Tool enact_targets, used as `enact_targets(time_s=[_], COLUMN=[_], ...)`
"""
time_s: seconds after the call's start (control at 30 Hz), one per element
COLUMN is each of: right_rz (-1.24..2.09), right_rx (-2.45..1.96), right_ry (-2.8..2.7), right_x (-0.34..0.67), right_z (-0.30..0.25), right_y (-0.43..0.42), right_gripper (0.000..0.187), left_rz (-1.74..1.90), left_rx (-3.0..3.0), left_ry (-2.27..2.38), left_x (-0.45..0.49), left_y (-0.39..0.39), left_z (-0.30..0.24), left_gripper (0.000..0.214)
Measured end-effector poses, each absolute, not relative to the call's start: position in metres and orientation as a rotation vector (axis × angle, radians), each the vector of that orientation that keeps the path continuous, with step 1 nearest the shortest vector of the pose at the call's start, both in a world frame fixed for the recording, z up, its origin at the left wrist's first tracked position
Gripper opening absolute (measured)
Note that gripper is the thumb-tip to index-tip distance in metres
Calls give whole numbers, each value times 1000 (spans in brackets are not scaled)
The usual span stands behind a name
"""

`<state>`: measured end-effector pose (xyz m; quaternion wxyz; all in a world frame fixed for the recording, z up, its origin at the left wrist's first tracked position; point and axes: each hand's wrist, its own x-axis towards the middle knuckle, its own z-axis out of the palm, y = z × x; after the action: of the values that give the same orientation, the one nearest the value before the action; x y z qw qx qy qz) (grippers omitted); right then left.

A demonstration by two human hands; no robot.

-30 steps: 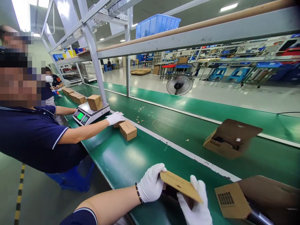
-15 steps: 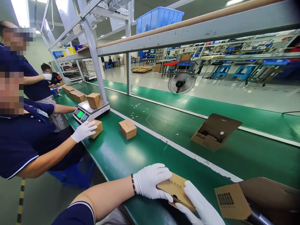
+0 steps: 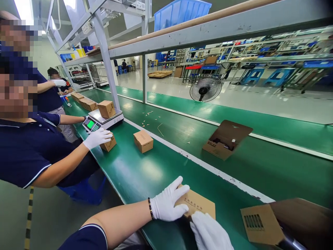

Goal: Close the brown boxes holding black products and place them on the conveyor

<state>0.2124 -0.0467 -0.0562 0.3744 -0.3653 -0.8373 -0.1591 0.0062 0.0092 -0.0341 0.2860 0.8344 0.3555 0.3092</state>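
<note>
A small cardboard box (image 3: 199, 202) with printed characters on its lid lies on the near green surface in front of me. My left hand (image 3: 170, 201), in a white glove, grips its left end, with the thumb on the lid. At its front edge, my gloved right hand (image 3: 212, 231) has its fingers bent together against the lid's edge. That hand hides the front of the box. Just to the right stands an open cardboard box (image 3: 260, 222) with a slotted printed pattern, its lid raised and a dark shiny item partly visible inside.
An open box (image 3: 217, 149) sits on the green conveyor belt (image 3: 182, 137). Left of me, a co-worker's gloved hand (image 3: 97, 139) touches a tilted box (image 3: 109, 144). Beyond are a closed box (image 3: 143, 141) and a scale (image 3: 104, 119) bearing another. A shelf beam (image 3: 208, 33) crosses overhead.
My right hand has moved from the box's right side to its front edge, and the lid's front gap no longer shows. The open box on the belt has shifted left. The co-worker's box has tilted.
</note>
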Motion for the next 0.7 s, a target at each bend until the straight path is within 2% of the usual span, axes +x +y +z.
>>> enact_targets(time_s=[0.27,0.53,0.7], right_rz=[-204,-136,266], right_rx=[-949,-1386,-1483], right_ry=[-2001,-1672,-1505], right_x=[207,175,176], right_z=[-67,-63,-71], right_y=[-45,-43,-35], right_gripper=[22,57,55], left_rz=[774,707,523], left_rx=[2228,2261,2679], left_ry=[951,971,1065], left_x=[4,-1,21], left_y=[14,26,22], left_z=[-25,-5,36], left_gripper=[69,55,41])
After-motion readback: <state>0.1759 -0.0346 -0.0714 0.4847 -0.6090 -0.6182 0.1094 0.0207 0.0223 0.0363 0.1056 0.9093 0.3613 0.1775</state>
